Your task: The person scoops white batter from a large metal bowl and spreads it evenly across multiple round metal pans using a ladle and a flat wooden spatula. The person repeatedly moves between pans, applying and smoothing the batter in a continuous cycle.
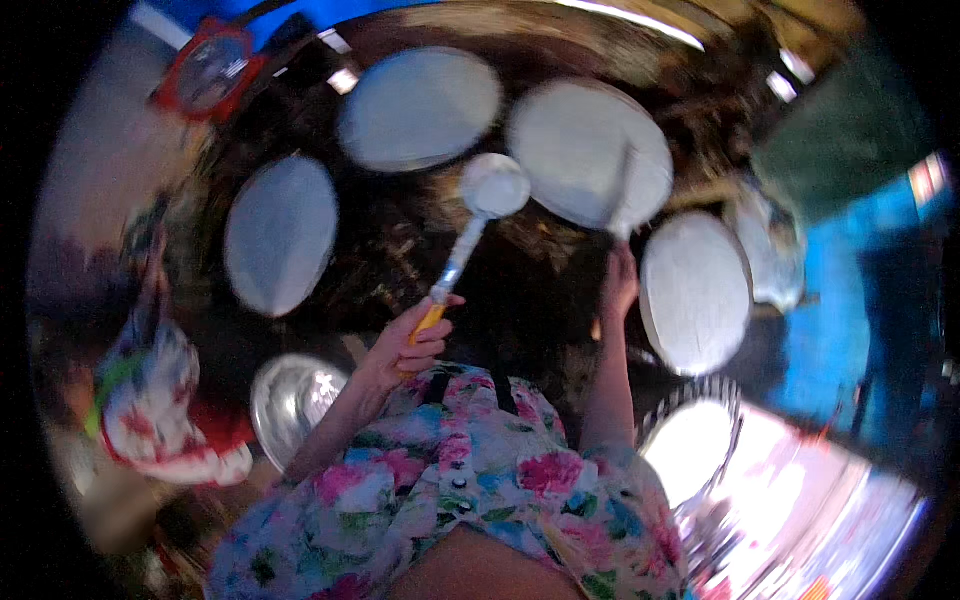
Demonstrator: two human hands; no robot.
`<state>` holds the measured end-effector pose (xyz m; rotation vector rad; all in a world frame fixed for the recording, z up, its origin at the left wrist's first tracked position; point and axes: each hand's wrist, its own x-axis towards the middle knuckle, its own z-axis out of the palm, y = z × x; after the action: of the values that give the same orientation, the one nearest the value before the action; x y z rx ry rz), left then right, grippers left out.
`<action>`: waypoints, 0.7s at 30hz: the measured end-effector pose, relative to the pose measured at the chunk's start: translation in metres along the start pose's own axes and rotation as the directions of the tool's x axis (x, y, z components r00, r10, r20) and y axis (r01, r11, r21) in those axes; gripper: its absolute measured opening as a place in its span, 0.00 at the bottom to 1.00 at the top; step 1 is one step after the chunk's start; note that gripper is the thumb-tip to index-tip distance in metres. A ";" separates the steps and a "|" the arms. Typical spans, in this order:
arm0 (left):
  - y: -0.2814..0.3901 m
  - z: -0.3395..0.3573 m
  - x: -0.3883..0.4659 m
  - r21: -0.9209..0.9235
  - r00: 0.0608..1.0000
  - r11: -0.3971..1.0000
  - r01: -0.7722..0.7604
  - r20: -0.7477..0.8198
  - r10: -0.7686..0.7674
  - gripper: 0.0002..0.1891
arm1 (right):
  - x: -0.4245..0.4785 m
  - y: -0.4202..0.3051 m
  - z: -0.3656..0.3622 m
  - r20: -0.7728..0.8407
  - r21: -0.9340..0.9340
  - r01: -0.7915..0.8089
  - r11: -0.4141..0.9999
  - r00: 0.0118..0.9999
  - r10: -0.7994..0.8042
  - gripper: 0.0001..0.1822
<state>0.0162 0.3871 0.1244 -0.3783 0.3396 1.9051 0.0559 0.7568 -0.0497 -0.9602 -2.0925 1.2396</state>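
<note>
My left hand (pixel 420 337) is closed around the yellow handle of a metal ladle (pixel 465 255), its round bowl coated white and held out over a dark, blurred surface. My right hand (pixel 621 281) is at the near edge of a large round white surface (pixel 570 150), gripping a blurred, pale, thin tool (pixel 624 202) that reaches over it. Other round white surfaces lie in an arc: one at the top centre (pixel 420 109), one at the left (pixel 281 236) and one at the right (pixel 697 292). Whether they are pans or covers, I cannot tell.
A shiny metal basin (pixel 296 405) stands beside my left forearm. At the lower right are a brightly lit round white item with a striped rim (pixel 694 450) and a pale tabletop (pixel 810 510). A red-framed item (pixel 206 67) is at the upper left; crumpled cloth or bags (pixel 150 397) lie below it.
</note>
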 end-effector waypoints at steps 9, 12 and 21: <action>-0.020 -0.019 -0.072 0.047 0.985 0.984 -0.171 0.039 0.169 0.24 | -0.023 0.033 -0.015 0.250 0.330 -0.215 0.919 0.959 0.135 0.21; -0.024 -0.024 -0.104 0.088 0.970 0.968 -0.235 -0.049 0.240 0.22 | -0.063 -0.044 -0.014 0.481 0.287 -0.372 0.883 0.853 0.203 0.21; -0.062 -0.061 -0.154 -0.156 0.900 0.887 -0.436 -0.092 0.426 0.18 | -0.097 -0.163 0.089 0.925 -0.133 -0.441 0.887 0.267 0.271 0.22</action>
<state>0.1325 0.2538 0.1300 -0.5039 0.3132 2.3759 0.0003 0.5801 0.0488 -0.7011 -2.5421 2.6799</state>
